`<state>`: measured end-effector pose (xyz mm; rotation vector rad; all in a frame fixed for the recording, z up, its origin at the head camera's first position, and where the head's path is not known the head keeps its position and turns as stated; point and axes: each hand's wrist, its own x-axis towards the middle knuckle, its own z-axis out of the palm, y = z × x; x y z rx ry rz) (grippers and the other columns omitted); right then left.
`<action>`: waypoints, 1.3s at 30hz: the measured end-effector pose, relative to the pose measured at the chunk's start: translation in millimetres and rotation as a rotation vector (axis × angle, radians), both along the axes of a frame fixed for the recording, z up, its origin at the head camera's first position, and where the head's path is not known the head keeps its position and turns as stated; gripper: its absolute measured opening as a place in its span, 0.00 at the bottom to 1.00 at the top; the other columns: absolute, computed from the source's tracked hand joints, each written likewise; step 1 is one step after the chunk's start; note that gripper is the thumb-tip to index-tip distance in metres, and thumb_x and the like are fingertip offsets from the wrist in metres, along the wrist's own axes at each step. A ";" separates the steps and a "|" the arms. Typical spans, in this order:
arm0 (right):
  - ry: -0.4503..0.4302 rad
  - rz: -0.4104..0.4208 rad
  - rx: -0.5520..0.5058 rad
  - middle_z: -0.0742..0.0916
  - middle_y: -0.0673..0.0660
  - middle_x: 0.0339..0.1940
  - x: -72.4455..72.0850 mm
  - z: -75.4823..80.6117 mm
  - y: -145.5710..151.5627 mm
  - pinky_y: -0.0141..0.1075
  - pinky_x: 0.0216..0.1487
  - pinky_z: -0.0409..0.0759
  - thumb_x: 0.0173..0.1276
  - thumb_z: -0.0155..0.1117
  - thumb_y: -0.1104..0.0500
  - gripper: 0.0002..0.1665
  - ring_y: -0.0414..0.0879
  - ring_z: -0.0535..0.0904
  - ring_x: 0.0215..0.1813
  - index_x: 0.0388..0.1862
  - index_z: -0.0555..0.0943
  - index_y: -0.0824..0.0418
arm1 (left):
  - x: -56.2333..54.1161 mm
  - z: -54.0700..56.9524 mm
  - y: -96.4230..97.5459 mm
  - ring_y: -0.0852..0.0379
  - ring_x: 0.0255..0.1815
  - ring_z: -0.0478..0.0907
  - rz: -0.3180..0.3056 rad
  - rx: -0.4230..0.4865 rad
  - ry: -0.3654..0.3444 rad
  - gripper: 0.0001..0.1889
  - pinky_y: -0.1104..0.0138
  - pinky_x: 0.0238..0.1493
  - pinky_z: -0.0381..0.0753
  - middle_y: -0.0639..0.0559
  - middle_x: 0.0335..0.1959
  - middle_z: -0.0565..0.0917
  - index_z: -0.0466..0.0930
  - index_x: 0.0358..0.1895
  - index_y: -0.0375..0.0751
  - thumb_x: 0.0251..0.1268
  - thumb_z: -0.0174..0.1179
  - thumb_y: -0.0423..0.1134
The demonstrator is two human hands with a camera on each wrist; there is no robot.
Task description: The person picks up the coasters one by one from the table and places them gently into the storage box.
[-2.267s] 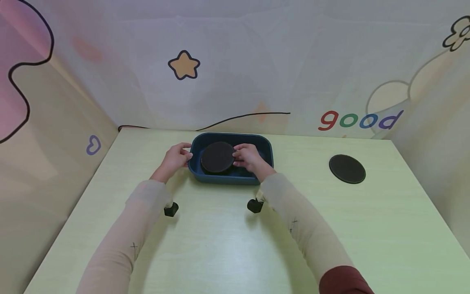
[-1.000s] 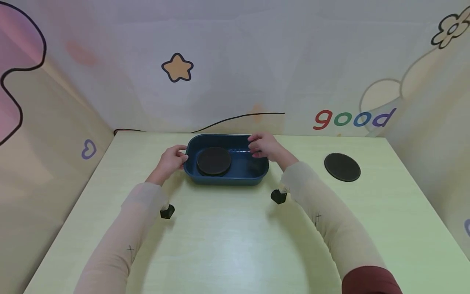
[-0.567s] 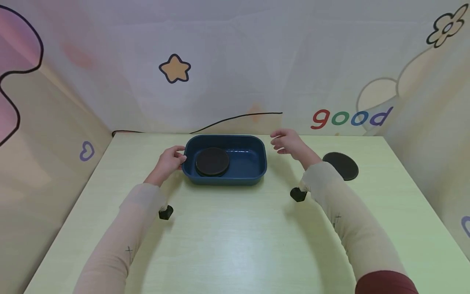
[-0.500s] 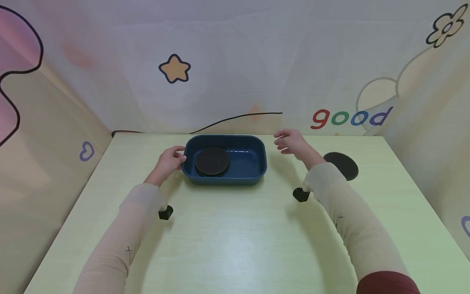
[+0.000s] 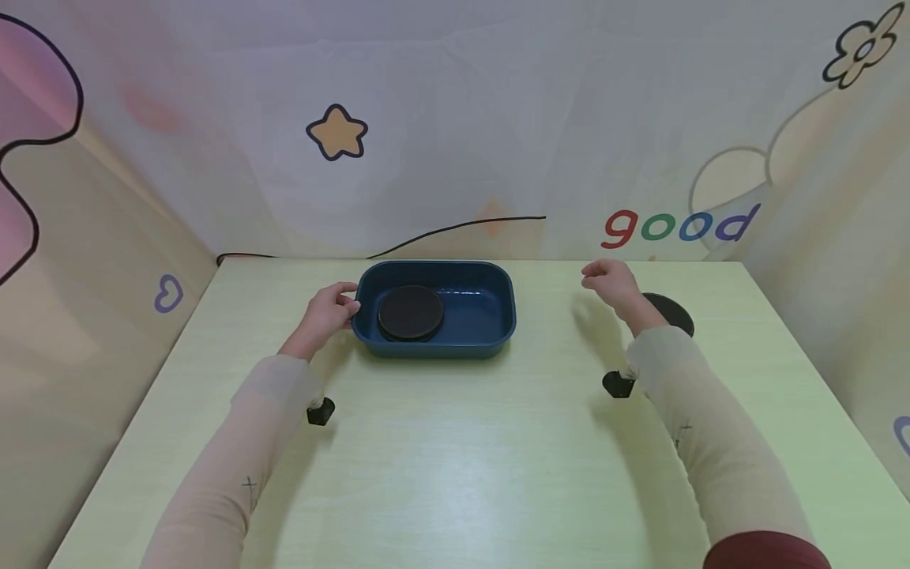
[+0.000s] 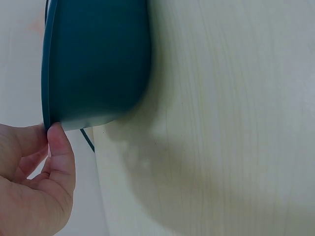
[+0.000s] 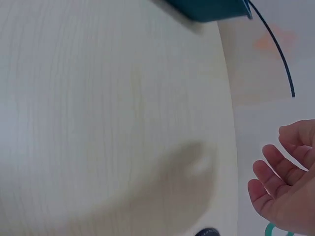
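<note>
A dark blue rectangular tray [image 5: 479,316] stands near the table's back edge. In its left part lies a round black disc [image 5: 411,314], like a coaster; what is under it is hidden. At the tray's left end my left hand [image 5: 329,316] pinches the rim between thumb and finger, as the left wrist view shows on the tray wall [image 6: 98,59]. My right hand [image 5: 613,284] hovers to the right of the tray with loosely curled fingers [image 7: 266,174], holding nothing. Another thin black disc [image 5: 674,312] lies on the table, partly hidden behind my right wrist.
The pale wooden table [image 5: 426,458] meets a printed cloth backdrop [image 5: 455,142] just behind the tray. More cloth hangs at both sides. A small black block [image 5: 321,412] sits under the left wrist and another black block [image 5: 618,385] under the right.
My right hand has let go of the black disc in the tray, lifted out and moved right toward the other disc. My left hand has stayed at the tray's left rim.
</note>
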<state>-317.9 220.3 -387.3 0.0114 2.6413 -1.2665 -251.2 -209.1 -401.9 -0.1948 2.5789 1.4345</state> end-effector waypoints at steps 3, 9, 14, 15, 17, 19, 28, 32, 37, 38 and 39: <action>-0.004 -0.013 0.037 0.70 0.68 0.54 2.3 -0.3 9.6 0.52 0.59 0.63 0.66 0.45 0.63 0.21 0.59 0.64 0.54 0.55 0.65 0.73 | -0.3 -0.1 -0.2 0.59 0.30 0.71 0.003 -0.001 0.000 0.22 0.70 0.35 0.78 0.41 0.42 0.71 0.60 0.63 0.36 0.66 0.45 0.32; -0.023 0.004 0.112 0.67 0.70 0.60 5.2 -5.6 32.6 0.53 0.61 0.60 0.66 0.45 0.60 0.25 0.62 0.61 0.60 0.60 0.62 0.72 | -0.2 0.3 0.1 0.60 0.29 0.71 0.004 -0.005 -0.002 0.22 0.69 0.36 0.79 0.40 0.43 0.71 0.60 0.63 0.36 0.66 0.45 0.32; -0.044 0.017 0.198 0.61 0.70 0.65 7.3 -11.7 50.9 0.56 0.64 0.53 0.67 0.45 0.55 0.30 0.64 0.52 0.66 0.64 0.58 0.70 | -1.1 0.1 0.4 0.61 0.28 0.71 0.005 -0.001 0.000 0.21 0.70 0.35 0.78 0.40 0.42 0.71 0.60 0.62 0.36 0.66 0.45 0.32; -0.048 0.016 0.207 0.60 0.70 0.65 7.8 -13.1 54.1 0.56 0.64 0.52 0.67 0.45 0.54 0.31 0.65 0.51 0.66 0.64 0.57 0.69 | -1.4 0.1 0.4 0.61 0.28 0.71 0.005 0.001 0.000 0.21 0.71 0.34 0.78 0.40 0.42 0.71 0.60 0.62 0.36 0.66 0.45 0.32; -0.056 0.018 0.227 0.57 0.71 0.66 8.4 -16.4 60.5 0.57 0.64 0.50 0.67 0.45 0.52 0.33 0.65 0.50 0.66 0.65 0.55 0.69 | -1.5 0.1 0.4 0.61 0.27 0.70 0.003 0.004 0.004 0.21 0.72 0.33 0.78 0.40 0.41 0.71 0.60 0.62 0.35 0.66 0.45 0.31; -0.060 0.027 0.248 0.55 0.72 0.66 8.7 -19.8 67.0 0.58 0.64 0.49 0.67 0.44 0.49 0.36 0.66 0.48 0.67 0.66 0.52 0.69 | -1.3 0.4 0.7 0.61 0.28 0.70 0.003 0.004 0.006 0.21 0.72 0.32 0.78 0.41 0.41 0.71 0.60 0.62 0.35 0.65 0.45 0.31; -0.074 0.087 0.366 0.43 0.74 0.67 10.8 -33.4 88.5 0.65 0.60 0.40 0.60 0.38 0.29 0.55 0.71 0.33 0.66 0.68 0.40 0.69 | 0.6 2.3 2.0 0.58 0.31 0.71 0.010 -0.015 -0.005 0.22 0.69 0.35 0.78 0.40 0.43 0.72 0.60 0.62 0.36 0.66 0.45 0.32; -0.079 0.093 0.408 0.42 0.75 0.66 10.5 -41.0 95.5 0.70 0.55 0.40 0.54 0.34 0.23 0.62 0.73 0.31 0.65 0.68 0.40 0.69 | 0.1 1.3 1.2 0.58 0.31 0.71 0.013 -0.019 -0.009 0.22 0.69 0.36 0.78 0.39 0.44 0.72 0.60 0.63 0.36 0.66 0.45 0.32; -0.129 0.090 0.458 0.41 0.77 0.66 14.5 -40.8 96.4 0.71 0.54 0.39 0.59 0.29 0.27 0.57 0.74 0.31 0.64 0.67 0.37 0.71 | -0.9 -1.0 0.4 0.57 0.32 0.72 0.013 -0.014 -0.005 0.22 0.71 0.34 0.78 0.40 0.44 0.72 0.60 0.63 0.37 0.66 0.45 0.32; -0.137 0.088 0.460 0.41 0.77 0.65 15.4 -40.8 96.7 0.71 0.54 0.40 0.61 0.28 0.28 0.56 0.74 0.30 0.64 0.67 0.37 0.72 | -1.0 -0.9 0.4 0.57 0.32 0.72 0.011 -0.016 -0.004 0.22 0.71 0.34 0.78 0.40 0.44 0.72 0.60 0.63 0.37 0.66 0.45 0.32; -0.144 0.086 0.463 0.41 0.77 0.65 16.3 -40.9 97.1 0.71 0.54 0.40 0.61 0.27 0.28 0.55 0.74 0.31 0.64 0.67 0.37 0.72 | -1.0 -0.7 0.6 0.57 0.32 0.72 0.011 -0.012 -0.003 0.22 0.72 0.34 0.78 0.40 0.43 0.72 0.60 0.63 0.37 0.66 0.45 0.32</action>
